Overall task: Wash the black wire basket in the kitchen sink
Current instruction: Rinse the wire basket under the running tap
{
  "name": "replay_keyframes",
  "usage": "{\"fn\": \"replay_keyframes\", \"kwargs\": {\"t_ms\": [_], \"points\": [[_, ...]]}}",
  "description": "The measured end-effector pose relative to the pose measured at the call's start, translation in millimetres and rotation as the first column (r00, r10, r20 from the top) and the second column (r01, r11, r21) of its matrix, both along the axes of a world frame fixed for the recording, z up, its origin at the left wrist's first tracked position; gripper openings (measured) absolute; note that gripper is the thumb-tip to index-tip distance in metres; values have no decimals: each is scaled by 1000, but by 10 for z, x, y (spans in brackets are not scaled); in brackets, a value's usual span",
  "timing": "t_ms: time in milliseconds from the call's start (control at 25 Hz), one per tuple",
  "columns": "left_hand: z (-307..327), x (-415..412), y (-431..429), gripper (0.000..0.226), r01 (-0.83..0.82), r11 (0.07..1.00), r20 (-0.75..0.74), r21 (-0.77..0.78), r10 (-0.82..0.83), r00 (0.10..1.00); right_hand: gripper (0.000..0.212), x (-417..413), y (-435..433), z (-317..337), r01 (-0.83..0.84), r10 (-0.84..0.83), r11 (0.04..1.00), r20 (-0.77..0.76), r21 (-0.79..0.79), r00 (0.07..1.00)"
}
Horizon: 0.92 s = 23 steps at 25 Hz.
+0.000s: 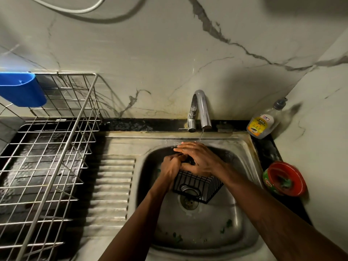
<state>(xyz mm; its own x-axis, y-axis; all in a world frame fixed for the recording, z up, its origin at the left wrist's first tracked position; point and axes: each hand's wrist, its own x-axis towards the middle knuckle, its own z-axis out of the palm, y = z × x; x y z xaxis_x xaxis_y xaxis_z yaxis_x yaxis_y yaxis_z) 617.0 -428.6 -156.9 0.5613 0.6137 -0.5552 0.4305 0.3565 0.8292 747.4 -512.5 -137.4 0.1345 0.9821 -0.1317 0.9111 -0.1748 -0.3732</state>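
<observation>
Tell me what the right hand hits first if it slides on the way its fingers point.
Its fingers point left and away, so the right hand would probably meet the rear-left wall of the sink first, short of the ribbed draining board. Depth is unclear.

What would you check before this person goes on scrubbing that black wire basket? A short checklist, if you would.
1. Water running from the curved chrome tap: ok, a thin stream lands by the right hand.
2. Black wire basket inside the steel sink: ok.
3. Grip: ok, the left hand curls round the basket's top; the right hand lies flat over it.
4. Round drain free: cannot tell, the basket partly covers it.
5. Clear soap bottle with yellow label nearby: ok, at the sink's right rear corner.
6. Basket clean: cannot tell.
</observation>
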Motion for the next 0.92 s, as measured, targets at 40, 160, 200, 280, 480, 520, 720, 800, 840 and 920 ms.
{"fn": "replay_keyframes", "kwargs": {"t_ms": [40, 160, 200, 280, 480, 520, 720, 800, 840, 920], "points": [[6, 57, 13, 23, -74, 996, -59, 41, 77, 995, 64, 4, -23, 16, 36, -36, 998, 16, 46, 999], [26, 242, 68, 14, -158, 981, -158, 116, 175, 972, 63, -45, -90, 69, 157, -155, 988, 92, -10, 984], [17, 303, 83, 13, -132, 982, -155, 135, 153, 976, 64, -72, -132, 55, 186, -181, 982, 103, -37, 978], [-56, 365, 107, 18, -93, 986, -111, 139, 109, 988, 64, -161, -249, 24, 207, -201, 977, 112, -51, 973], [-214, 218, -95, 45, -426, 868, -196, 256, 478, 856, 58, -201, -206, -31, 375, -364, 924, 130, -72, 922], [-243, 210, -163, 50, -430, 873, -232, 231, 478, 847, 56, -165, -138, -19, 410, -401, 911, 132, -50, 907], [-34, 400, -359, 55, -93, 568, 294, -818, 551, 781, 64, -208, 69, -35, 301, -298, 954, 108, -12, 948], [-6, 483, -293, 59, -84, 445, 312, -892, 739, 597, 73, -196, 107, -15, 249, -244, 968, 94, -37, 965], [33, 470, -254, 60, -74, 469, 341, -880, 734, 587, 71, -172, 115, 4, 211, -206, 976, 96, -45, 974], [66, 477, -178, 58, -20, 521, 390, -854, 665, 637, 63, -133, 55, 48, 174, -171, 984, 71, -36, 983]]}}
